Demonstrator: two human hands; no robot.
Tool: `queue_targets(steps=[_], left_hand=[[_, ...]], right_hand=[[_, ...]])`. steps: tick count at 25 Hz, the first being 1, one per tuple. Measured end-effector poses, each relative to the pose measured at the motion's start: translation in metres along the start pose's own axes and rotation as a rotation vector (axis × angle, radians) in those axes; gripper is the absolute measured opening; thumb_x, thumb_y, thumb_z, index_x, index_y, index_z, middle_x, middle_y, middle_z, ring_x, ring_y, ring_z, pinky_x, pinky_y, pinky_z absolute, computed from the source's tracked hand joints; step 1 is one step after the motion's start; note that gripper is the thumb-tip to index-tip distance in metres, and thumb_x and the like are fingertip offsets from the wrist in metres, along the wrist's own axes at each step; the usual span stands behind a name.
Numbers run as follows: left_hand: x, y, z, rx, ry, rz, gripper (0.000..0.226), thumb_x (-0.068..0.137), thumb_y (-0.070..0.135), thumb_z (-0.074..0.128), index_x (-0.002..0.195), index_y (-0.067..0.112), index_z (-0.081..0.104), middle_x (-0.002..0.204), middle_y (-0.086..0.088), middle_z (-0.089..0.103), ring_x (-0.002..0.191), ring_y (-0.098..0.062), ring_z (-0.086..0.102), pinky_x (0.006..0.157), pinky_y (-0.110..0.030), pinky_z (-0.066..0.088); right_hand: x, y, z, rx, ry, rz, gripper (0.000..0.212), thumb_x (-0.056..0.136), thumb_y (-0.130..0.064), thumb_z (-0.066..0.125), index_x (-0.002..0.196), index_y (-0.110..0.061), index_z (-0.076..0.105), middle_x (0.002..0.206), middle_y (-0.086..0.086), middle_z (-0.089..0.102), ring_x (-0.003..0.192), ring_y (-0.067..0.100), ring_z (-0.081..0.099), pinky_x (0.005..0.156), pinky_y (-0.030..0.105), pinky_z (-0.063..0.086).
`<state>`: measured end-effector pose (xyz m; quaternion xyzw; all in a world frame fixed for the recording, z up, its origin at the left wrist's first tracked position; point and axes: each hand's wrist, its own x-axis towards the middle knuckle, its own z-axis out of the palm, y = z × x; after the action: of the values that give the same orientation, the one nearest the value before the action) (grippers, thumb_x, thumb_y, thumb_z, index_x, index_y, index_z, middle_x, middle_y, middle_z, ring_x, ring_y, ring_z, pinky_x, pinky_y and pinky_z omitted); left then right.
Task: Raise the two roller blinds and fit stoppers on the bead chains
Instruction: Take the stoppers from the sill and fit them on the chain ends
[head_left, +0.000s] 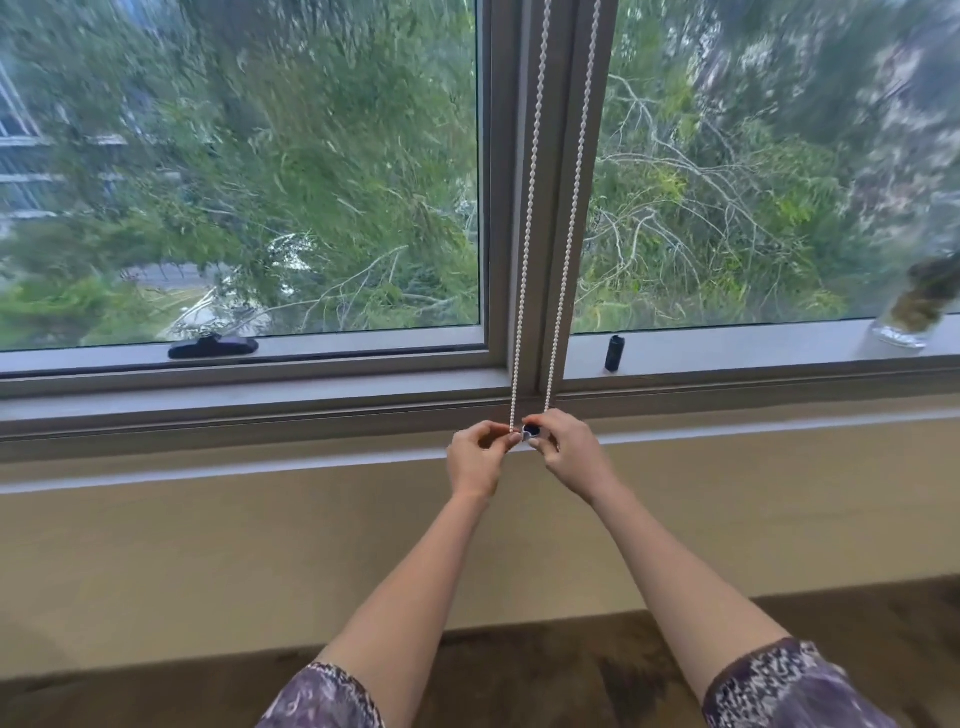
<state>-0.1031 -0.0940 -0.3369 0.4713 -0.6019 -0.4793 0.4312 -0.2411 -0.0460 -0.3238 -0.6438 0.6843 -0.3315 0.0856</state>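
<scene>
Fitting stopper (530, 431) onto bead chain (525, 249), judging by pose. Pinching left strand's lower end in left hand (475, 460); gripping small dark stopper at fingertips of right hand (569, 457), just beside chain. Next: seating bead squarely, pressing shut.

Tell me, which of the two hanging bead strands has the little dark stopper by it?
The right strand. The right hand holds the dark stopper at its lower end, while the left strand is merely pinched by the left hand.
</scene>
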Motion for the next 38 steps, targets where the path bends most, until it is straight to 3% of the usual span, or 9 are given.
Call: queue_targets(steps=[8,13,24,28,31,36,38], left_hand=[[-0.011,-0.001,-0.014,-0.079,-0.059,-0.004,0.007,0.078,0.009,0.078,0.077,0.015,0.073,0.084,-0.01,0.075,0.077,-0.018,0.065,0.085,-0.041,0.054],[-0.012,-0.004,-0.018,-0.093,-0.043,-0.006,0.011,0.078,0.007,0.077,0.074,0.016,0.072,0.076,-0.004,0.072,0.073,-0.015,0.064,0.083,-0.037,0.054],[-0.014,-0.007,-0.014,-0.085,-0.036,-0.004,0.009,0.078,0.008,0.077,0.074,0.015,0.072,0.078,-0.008,0.073,0.075,-0.018,0.065,0.083,-0.039,0.055],[-0.015,-0.01,-0.011,-0.09,-0.093,0.024,0.014,0.075,0.004,0.079,0.08,0.015,0.072,0.08,-0.006,0.074,0.075,-0.015,0.069,0.081,-0.035,0.056],[-0.016,-0.014,-0.008,-0.055,-0.129,0.024,0.017,0.073,0.003,0.08,0.088,0.009,0.073,0.083,-0.005,0.075,0.076,-0.01,0.07,0.079,-0.029,0.055],[-0.012,-0.008,-0.003,0.008,-0.191,0.029,0.02,0.075,0.006,0.079,0.094,0.01,0.074,0.094,-0.008,0.077,0.093,-0.02,0.072,0.091,-0.037,0.056],[-0.012,-0.008,-0.002,0.002,-0.2,0.022,0.021,0.075,0.006,0.079,0.096,0.009,0.075,0.095,-0.008,0.077,0.094,-0.02,0.072,0.092,-0.037,0.056]], right_hand=[[-0.009,-0.019,0.006,0.013,0.058,0.045,0.026,0.089,-0.018,0.061,0.114,-0.017,0.066,0.109,-0.003,0.066,0.097,0.02,0.063,0.081,0.037,0.052],[-0.016,-0.019,0.01,0.0,0.0,0.056,0.025,0.089,-0.021,0.062,0.113,-0.021,0.066,0.105,-0.005,0.066,0.091,0.019,0.063,0.079,0.037,0.052],[-0.027,-0.022,0.015,-0.033,0.0,0.095,0.022,0.087,-0.027,0.062,0.108,-0.031,0.067,0.101,-0.012,0.065,0.089,0.012,0.062,0.068,0.03,0.05],[-0.024,-0.018,0.014,-0.07,-0.019,0.082,0.023,0.088,-0.021,0.058,0.107,-0.029,0.068,0.104,-0.009,0.064,0.091,0.016,0.062,0.069,0.031,0.051],[-0.022,-0.009,0.016,-0.009,-0.005,0.062,0.02,0.088,-0.015,0.06,0.104,-0.018,0.072,0.104,-0.004,0.064,0.091,0.018,0.063,0.079,0.034,0.053],[-0.02,0.002,0.014,0.088,0.084,0.037,0.026,0.079,0.001,0.067,0.103,-0.007,0.072,0.095,0.009,0.071,0.088,0.022,0.066,0.076,0.0,0.037],[-0.02,0.005,0.012,0.116,0.097,0.036,0.029,0.078,0.002,0.068,0.106,-0.007,0.071,0.097,0.01,0.072,0.089,0.021,0.067,0.078,0.001,0.038]])
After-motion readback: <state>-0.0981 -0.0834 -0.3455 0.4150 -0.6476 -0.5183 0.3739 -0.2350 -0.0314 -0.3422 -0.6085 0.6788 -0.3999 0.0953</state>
